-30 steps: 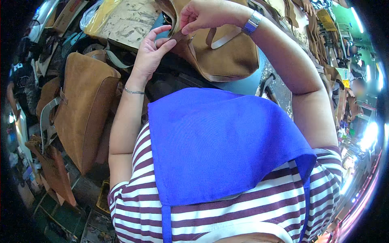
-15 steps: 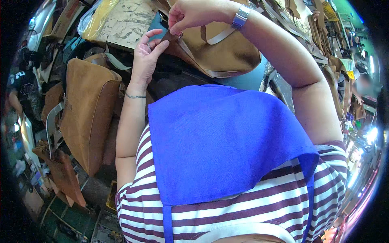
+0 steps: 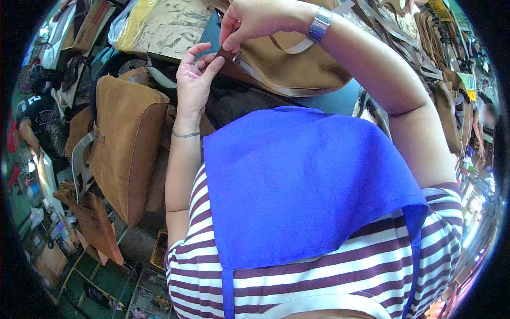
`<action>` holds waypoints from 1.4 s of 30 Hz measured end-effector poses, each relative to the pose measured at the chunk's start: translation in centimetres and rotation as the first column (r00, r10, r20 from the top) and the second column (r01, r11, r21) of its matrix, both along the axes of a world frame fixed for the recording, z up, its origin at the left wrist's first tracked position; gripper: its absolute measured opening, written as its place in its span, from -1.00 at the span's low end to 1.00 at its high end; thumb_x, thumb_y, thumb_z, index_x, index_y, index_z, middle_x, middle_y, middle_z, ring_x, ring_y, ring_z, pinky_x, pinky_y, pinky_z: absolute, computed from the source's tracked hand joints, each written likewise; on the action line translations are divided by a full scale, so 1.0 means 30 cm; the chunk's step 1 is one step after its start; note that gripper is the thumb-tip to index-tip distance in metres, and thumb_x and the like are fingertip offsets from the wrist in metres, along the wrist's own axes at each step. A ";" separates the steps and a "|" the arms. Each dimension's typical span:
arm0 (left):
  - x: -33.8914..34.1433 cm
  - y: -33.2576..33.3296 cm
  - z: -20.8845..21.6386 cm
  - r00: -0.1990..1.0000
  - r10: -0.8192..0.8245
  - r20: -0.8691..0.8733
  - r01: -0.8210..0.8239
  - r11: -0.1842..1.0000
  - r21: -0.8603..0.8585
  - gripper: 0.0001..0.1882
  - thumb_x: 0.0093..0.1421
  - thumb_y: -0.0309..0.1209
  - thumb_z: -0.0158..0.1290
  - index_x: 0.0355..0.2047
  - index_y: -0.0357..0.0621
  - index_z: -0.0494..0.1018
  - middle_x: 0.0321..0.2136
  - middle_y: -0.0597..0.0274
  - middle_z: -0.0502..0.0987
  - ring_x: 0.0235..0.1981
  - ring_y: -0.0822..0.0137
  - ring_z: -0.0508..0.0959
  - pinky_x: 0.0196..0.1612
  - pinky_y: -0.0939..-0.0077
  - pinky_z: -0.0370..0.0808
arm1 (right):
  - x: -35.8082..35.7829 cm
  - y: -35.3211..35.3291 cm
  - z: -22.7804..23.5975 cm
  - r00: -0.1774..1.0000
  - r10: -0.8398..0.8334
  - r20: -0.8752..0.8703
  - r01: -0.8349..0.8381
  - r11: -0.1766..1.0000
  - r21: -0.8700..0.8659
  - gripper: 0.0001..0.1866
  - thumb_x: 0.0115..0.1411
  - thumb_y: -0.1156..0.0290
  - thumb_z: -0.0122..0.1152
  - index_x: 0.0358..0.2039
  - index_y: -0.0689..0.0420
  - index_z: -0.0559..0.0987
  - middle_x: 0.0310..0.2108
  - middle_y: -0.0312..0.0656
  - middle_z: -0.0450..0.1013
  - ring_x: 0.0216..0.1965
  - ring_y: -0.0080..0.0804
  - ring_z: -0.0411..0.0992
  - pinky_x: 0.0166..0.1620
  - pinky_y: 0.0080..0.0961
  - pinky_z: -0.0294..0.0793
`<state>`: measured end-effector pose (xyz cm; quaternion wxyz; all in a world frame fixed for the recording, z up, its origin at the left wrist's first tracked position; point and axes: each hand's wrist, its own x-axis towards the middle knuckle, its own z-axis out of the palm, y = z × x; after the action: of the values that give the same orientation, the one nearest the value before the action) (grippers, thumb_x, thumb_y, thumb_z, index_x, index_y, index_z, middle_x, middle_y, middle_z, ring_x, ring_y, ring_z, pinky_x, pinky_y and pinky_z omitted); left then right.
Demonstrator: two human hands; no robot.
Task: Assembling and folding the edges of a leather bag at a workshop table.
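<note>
A tan leather bag (image 3: 300, 66) with a pale-edged strap lies in front of me at the top of the view. At its left end is a small dark brown leather tab (image 3: 226, 53), with a bit of metal (image 3: 236, 56) beside it. My left hand (image 3: 196, 77) pinches the tab between thumb and fingers. From above, my right hand (image 3: 260, 22) closes its thumb and fingertips on the tab's upper end. Whether those fingertips also hold something small is hidden.
Another brown suede bag (image 3: 127, 149) stands at my left, with a pale strap. A blue-grey work surface (image 3: 336, 101) lies under the tan bag. Patterned sheet material (image 3: 172, 29) is at the far left, bundled straps (image 3: 396, 34) at the right. A person (image 3: 40, 119) is at the far left.
Both hands keep their pinch at the tab. The whole view has shifted slightly, so the bags and my body appear farther right.
</note>
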<state>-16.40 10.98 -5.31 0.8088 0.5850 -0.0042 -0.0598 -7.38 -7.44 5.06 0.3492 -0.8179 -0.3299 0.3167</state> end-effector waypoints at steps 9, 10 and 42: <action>-0.009 0.016 0.025 0.998 -0.014 -0.061 0.012 1.000 -0.021 -0.60 0.06 -0.64 0.15 -0.09 -0.20 0.31 -0.33 0.21 0.52 -0.29 0.50 0.49 -0.13 0.66 0.41 | -0.006 -0.010 -0.049 0.979 0.012 0.202 -0.002 0.999 -0.045 -0.72 0.01 0.26 0.27 -0.30 0.15 0.62 -0.39 -0.21 0.56 -0.38 -0.46 0.50 -0.31 -0.52 0.46; -0.007 0.017 0.022 0.998 -0.015 -0.060 0.013 0.999 -0.037 -0.60 0.07 -0.64 0.15 -0.09 -0.20 0.31 -0.33 0.21 0.52 -0.30 0.50 0.50 -0.13 0.66 0.41 | -0.008 -0.014 -0.057 0.979 0.011 0.202 -0.002 0.999 -0.045 -0.72 0.01 0.26 0.27 -0.30 0.15 0.62 -0.39 -0.21 0.56 -0.38 -0.46 0.50 -0.31 -0.52 0.46; -0.101 0.055 -0.009 0.997 0.070 -0.024 -0.071 0.997 -0.018 -0.57 0.12 -0.65 0.09 -0.01 -0.24 0.24 -0.30 0.17 0.53 -0.26 0.49 0.51 -0.12 0.64 0.45 | -0.032 0.136 0.046 0.857 0.228 0.462 -0.190 0.974 -0.127 -0.80 -0.15 0.45 0.20 -0.53 0.33 0.59 -0.52 0.11 0.49 -0.44 -0.03 0.50 -0.35 -0.27 0.47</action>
<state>-19.42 12.63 -5.58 0.8159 0.5765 0.0252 -0.0380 -8.34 -3.36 6.46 0.1900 -0.8424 -0.4795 0.1558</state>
